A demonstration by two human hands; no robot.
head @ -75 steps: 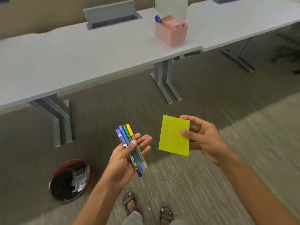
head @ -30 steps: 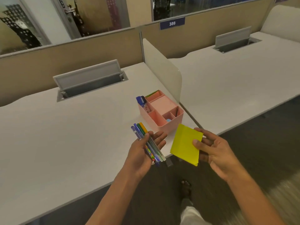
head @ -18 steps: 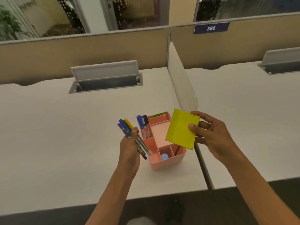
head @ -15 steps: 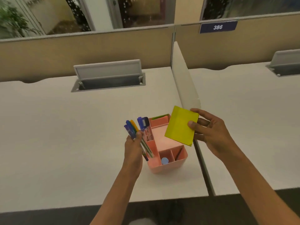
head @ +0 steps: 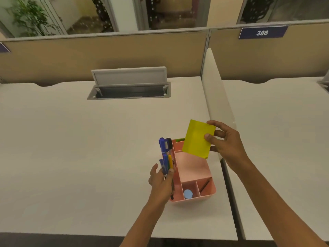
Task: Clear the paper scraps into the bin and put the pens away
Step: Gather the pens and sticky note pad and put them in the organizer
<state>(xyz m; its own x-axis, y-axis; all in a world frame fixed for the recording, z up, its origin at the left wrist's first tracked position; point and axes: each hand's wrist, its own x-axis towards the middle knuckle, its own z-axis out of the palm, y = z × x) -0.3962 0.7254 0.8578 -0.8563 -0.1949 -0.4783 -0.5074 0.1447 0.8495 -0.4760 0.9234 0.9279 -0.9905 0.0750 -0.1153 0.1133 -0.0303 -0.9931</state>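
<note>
Blue plate [head: 262,32] reads 386; left hand [head: 161,182] grips pens [head: 166,158]; right hand [head: 227,141] pinches yellow pad [head: 196,139]

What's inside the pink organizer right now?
Pink organizer: markers in the left slot, a blue cap in front, big middle bay bare. The yellow notepad hides the back compartments.

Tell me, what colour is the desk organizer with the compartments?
The desk organizer is pale pink, shown in the head view, the only view.

- Left hand [head: 160,180] grips a bundle of pens [head: 167,164] beside the pink organizer [head: 195,175] on the worktop [head: 89,148].
- Right hand [head: 226,143] pinches a yellow note pad [head: 196,139] above it.
</note>
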